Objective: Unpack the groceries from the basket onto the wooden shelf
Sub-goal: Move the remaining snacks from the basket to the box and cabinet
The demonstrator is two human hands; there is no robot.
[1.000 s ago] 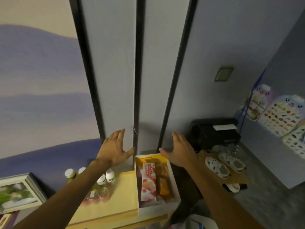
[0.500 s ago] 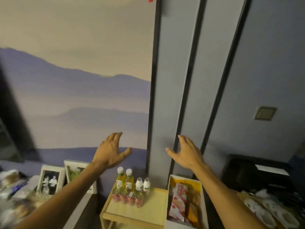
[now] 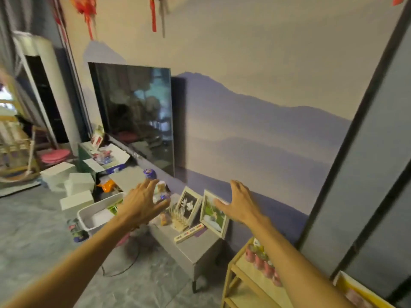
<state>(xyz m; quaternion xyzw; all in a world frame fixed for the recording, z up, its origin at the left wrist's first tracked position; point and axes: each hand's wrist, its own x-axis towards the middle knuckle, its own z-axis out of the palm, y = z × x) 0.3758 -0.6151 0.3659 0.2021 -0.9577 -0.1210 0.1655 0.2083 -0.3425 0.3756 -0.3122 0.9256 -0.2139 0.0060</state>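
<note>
Both arms reach forward, empty. My left hand (image 3: pixel 142 202) has its fingers spread in the air in front of the grey TV cabinet. My right hand (image 3: pixel 241 202) is also spread, hanging before two picture frames. The wooden shelf (image 3: pixel 242 274) sits at the lower right, with a row of small red-labelled bottles (image 3: pixel 262 262) on its top. The white basket (image 3: pixel 360 293) with a yellow packet inside shows only partly at the bottom right corner, mostly behind my right forearm.
A grey TV cabinet (image 3: pixel 195 252) carries two picture frames (image 3: pixel 212 213), a wooden rack and small clutter. A large TV (image 3: pixel 135 116) stands behind. A white bin (image 3: pixel 97 215) and white boxes (image 3: pixel 73 185) sit on the floor at left.
The view has swung left, away from the shelf and basket toward the TV cabinet. Both hands stay spread and empty, held out in front.
</note>
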